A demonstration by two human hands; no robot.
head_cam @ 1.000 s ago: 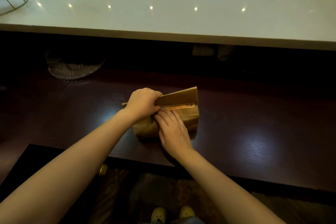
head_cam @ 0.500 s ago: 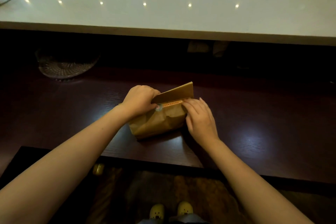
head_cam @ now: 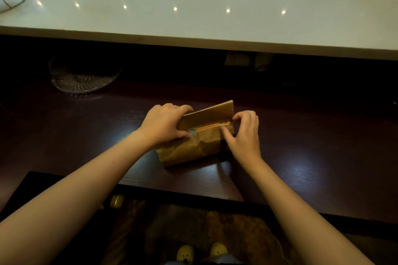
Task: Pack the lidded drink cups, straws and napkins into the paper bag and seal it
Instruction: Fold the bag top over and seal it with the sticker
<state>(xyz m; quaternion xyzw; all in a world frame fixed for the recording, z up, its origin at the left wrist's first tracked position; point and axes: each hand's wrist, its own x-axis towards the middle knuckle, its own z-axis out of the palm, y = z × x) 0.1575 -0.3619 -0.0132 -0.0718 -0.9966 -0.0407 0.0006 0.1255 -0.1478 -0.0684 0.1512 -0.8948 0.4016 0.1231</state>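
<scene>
Brown, crumpled paper forms the paper bag [head_cam: 193,146], which is seen standing on the dark reddish-brown wooden bench [head_cam: 301,157], roughly midway along its length and nearer the front edge than the back. The bag's top is folded over into a flat flap, and a narrow orange printed tape strip [head_cam: 212,126] is laid along the lower edge of that flap, with a small round sticker [head_cam: 191,132] at the strip's left end.

The left hand [head_cam: 164,123] is clamped over the left end of the folded top, fingers curled across the flap and the thumb pressed down beside the round sticker. The right hand [head_cam: 245,131] is set at the right end of the bag; its fingers are loosely bent, the thumb tip is pressed on the bag just below the strip's right end, and the index fingertip is pinched in at the bag's right corner. Whether the strip itself is gripped there cannot be told.

At the bench's back left, a clear patterned glass plate [head_cam: 84,79] is seen in shadow. Behind and above the bench, a long white glossy counter [head_cam: 193,23] is stretched across the view.
</scene>
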